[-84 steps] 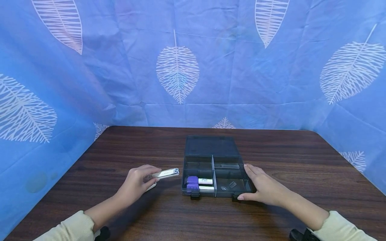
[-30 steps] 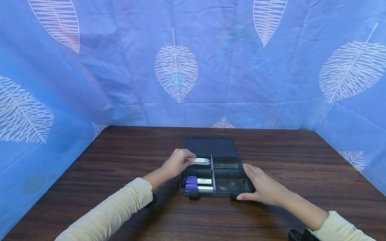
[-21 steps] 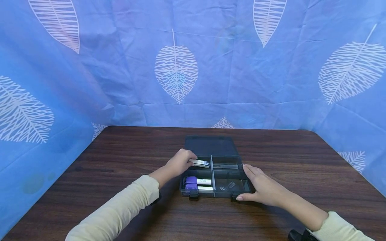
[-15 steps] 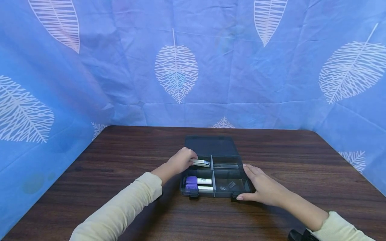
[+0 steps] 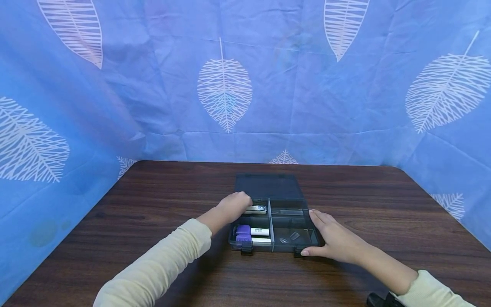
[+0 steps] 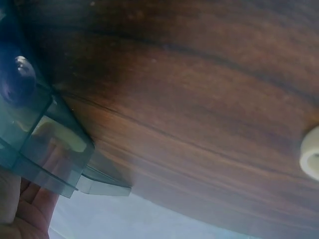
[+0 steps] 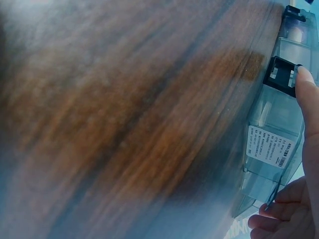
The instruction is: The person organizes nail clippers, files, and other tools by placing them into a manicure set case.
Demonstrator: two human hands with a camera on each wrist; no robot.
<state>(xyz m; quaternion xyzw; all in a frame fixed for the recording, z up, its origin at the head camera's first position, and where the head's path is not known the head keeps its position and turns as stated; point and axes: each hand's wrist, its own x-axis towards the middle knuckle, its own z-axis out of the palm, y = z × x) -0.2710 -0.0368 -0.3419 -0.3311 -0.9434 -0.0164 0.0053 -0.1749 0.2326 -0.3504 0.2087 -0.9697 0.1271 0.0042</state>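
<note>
A dark translucent compartment box [image 5: 293, 247] lies with its lid [image 5: 266, 185] folded back. My left hand [image 5: 235, 205] reaches over its back left compartment and grips the left end of a silver nail clipper [image 5: 256, 209]; the fingertips are hidden in the head view. In the left wrist view, the fingers [image 6: 52, 162] show through the box wall beside a pale shape. My right hand [image 5: 333, 238] holds the box's right side. Its thumb [image 7: 304, 77] rests by a black front latch [image 7: 282, 74], the other fingers around the right edge.
Two purple-and-white bottles [image 5: 249, 230] lie in the front left compartment. Small clear pieces [image 5: 294, 235] are at front right, and a clear bar [image 5: 287, 212] at back right. A white ring-like thing [image 6: 311, 154] sits on the brown table [image 5: 153, 192]. Blue cloth surrounds it.
My left hand has carried the nail clipper from left of the box into the back left compartment, where it has sunk lower and lies flatter. The right hand has stayed on the box.
</note>
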